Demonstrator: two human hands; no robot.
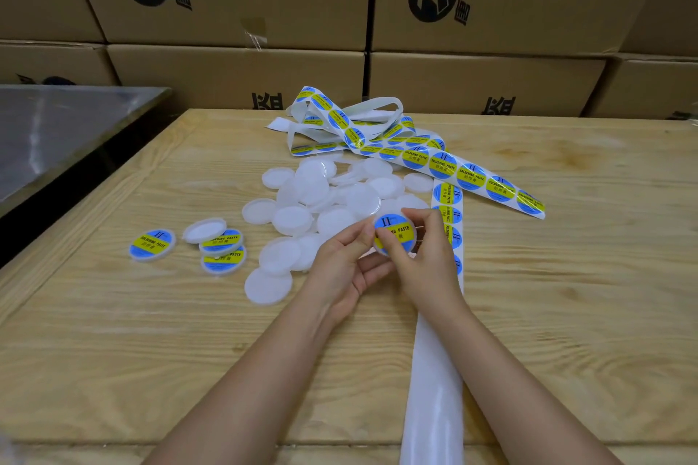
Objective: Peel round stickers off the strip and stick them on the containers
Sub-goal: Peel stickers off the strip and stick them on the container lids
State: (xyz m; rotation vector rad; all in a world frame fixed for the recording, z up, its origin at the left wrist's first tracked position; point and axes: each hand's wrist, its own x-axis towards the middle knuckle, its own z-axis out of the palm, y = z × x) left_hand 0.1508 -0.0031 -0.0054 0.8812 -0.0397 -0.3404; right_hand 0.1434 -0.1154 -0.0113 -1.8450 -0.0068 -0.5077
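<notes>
Pressing unevenly could crease or skew the sticker (392,225) on the container (414,241), pinched by the fingers of the left hand (340,264) and right hand (423,260) over the bench (151,332).

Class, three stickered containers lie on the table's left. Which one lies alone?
The leftmost container, touching nothing; the other two overlap in a pile.
</notes>
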